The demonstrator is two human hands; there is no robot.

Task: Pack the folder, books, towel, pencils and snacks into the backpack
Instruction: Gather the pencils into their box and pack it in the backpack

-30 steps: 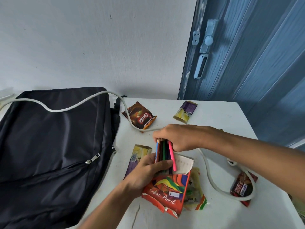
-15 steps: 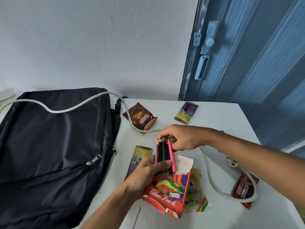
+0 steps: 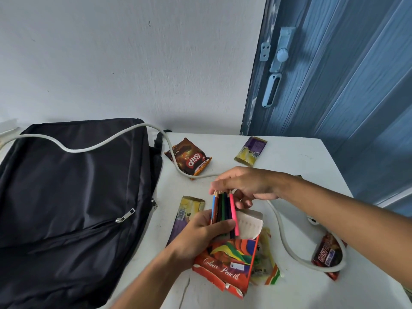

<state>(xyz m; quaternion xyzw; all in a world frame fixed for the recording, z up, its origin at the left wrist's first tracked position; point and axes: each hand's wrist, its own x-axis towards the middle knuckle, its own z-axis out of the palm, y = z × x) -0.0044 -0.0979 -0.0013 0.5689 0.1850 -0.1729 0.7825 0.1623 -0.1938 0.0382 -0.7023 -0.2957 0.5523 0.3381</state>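
Colour pencils (image 3: 223, 209) half out of box (image 3: 227, 257), above counter (image 3: 296, 157) | left hand (image 3: 200, 233) grips both; right hand (image 3: 243, 186) fingers relaxed at tips | we judge them light, stiff, slippery: hold box body; backpack (image 3: 66, 197) zipped.

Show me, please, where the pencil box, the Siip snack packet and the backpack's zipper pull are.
pencil box (image 3: 227, 262): head view, printed front.
Siip snack packet (image 3: 191, 160): head view, wrapper middle.
zipper pull (image 3: 125, 216): head view, metal tab.
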